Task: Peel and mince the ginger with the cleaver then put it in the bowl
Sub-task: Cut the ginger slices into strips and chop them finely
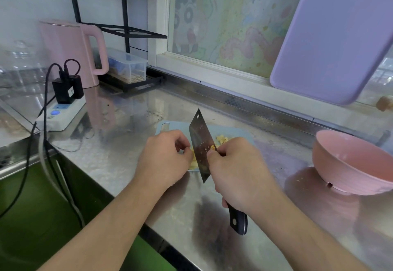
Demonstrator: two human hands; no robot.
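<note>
Gripping the dark, riveted handle of the steel cleaver, our right hand had its fingers curled tight up by the blade's heel, thumb and forefinger pinching the flat of the blade. We held the blade edge-down and tilted, its tip pointing away from us, flecks of ginger stuck to its side. Our left hand sat just left of the blade, its fingers curled in and their tips touching the pale yellow chopped ginger that lay beneath them; whether they actually pinched a piece, we could not tell. More of the ginger lay in a small heap beyond the fingers of our right hand, on the far side of the blade. All of it rested on the small pale blue plastic cutting board, whose handle slot showed just beyond our left knuckles. The board lay flat on the shiny steel desk. Well to the right of our right fingers stood the round pink bowl, apart from the board. Far to the left of our left fingers stood a pink electric kettle and a white power strip with black plugs.
</note>
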